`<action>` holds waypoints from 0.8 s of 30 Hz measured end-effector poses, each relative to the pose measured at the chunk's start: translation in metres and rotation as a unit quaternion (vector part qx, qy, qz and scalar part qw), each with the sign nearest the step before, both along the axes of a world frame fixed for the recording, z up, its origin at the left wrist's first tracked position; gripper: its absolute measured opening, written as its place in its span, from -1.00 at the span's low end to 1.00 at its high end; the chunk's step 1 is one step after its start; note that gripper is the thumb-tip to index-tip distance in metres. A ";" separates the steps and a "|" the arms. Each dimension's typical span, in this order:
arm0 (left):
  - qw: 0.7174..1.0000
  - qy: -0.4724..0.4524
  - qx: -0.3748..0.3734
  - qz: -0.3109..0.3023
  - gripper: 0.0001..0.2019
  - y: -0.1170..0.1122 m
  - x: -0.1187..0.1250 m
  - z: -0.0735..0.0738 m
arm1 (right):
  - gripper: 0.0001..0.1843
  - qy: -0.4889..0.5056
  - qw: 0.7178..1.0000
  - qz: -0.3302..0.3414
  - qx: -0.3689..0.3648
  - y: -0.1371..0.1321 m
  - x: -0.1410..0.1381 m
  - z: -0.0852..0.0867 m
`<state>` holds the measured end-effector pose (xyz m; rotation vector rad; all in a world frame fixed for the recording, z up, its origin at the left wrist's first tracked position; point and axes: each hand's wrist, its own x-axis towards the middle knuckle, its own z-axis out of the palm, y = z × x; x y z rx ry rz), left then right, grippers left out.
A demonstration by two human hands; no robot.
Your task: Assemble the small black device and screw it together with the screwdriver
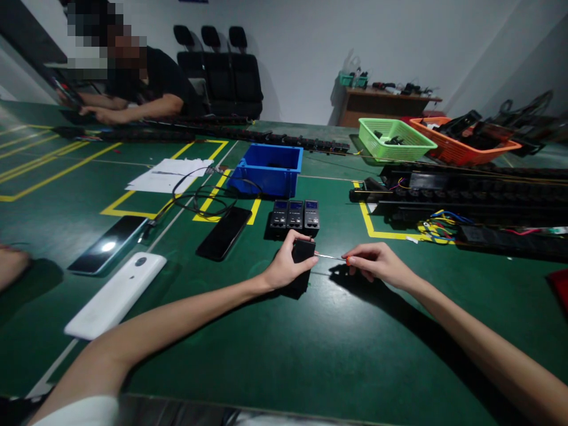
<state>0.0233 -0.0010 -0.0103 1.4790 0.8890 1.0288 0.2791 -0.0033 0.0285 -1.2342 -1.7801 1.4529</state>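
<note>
My left hand (284, 263) is wrapped round a small black box-shaped device (304, 251), keeping it upright on the green table. In my right hand (377, 263) is a thin screwdriver (331, 257), pinched by its orange handle. Its metal shaft points left, and the tip meets the device's right side near my left fingers; whether it sits in a screw I cannot tell. Just behind the device stand three similar black modules (294, 216) with blue labels, side by side. A dark phone (224, 233) lies left of my left hand.
Beyond the modules is a blue bin (270, 171). Further left lie a black cable (202, 198), white papers (166, 174), a bluish phone (106, 245) and a white phone (118, 293). Black rails (452, 192) with wires, a green basket (394, 140) and an orange basket (464, 145) occupy the right. A co-worker (146, 89) sits across.
</note>
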 end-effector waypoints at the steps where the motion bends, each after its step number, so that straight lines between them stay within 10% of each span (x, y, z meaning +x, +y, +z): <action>1: 1.000 0.017 -0.005 -0.005 -0.55 -0.001 -0.001 0.000 | -0.62 -0.001 1.000 0.004 -0.006 0.000 0.000 0.001; 13: 0.984 0.144 0.106 -0.014 -0.69 -0.002 -0.001 0.009 | -0.63 -0.102 0.984 0.055 0.135 -0.008 -0.004 -0.007; 24: 0.981 0.159 0.109 -0.003 -0.73 -0.001 0.001 0.006 | -0.69 -0.211 0.873 0.111 0.426 -0.002 0.003 -0.021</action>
